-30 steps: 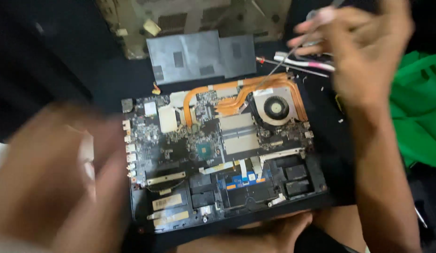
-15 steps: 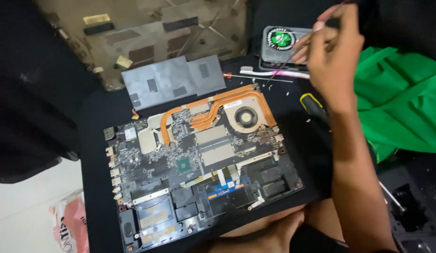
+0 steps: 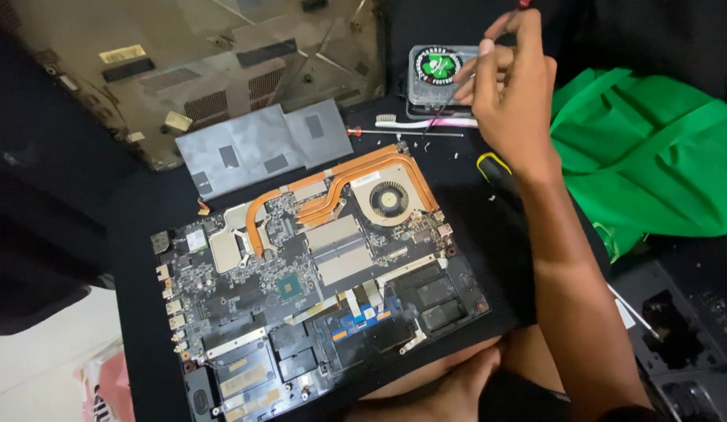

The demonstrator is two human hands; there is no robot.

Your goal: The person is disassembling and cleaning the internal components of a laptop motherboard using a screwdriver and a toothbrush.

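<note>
Tin [image 3: 435, 78] just beside right hand [image 3: 508, 94]

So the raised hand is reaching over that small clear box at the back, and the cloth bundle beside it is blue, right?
Not quite. The head view shows the cloth bundle is green, not blue. The rest holds: the right hand is raised over the small clear box at the back.

The right hand [image 3: 508, 98] and its long forearm [image 3: 570, 281] are bare, with no sleeve, glove, ring or watch showing. The fingers [image 3: 476, 74] are slim with short nails. Near the bottom edge sits a bare knee [image 3: 426, 383], and dark clothing [image 3: 527, 395] begins just right of it.
</note>
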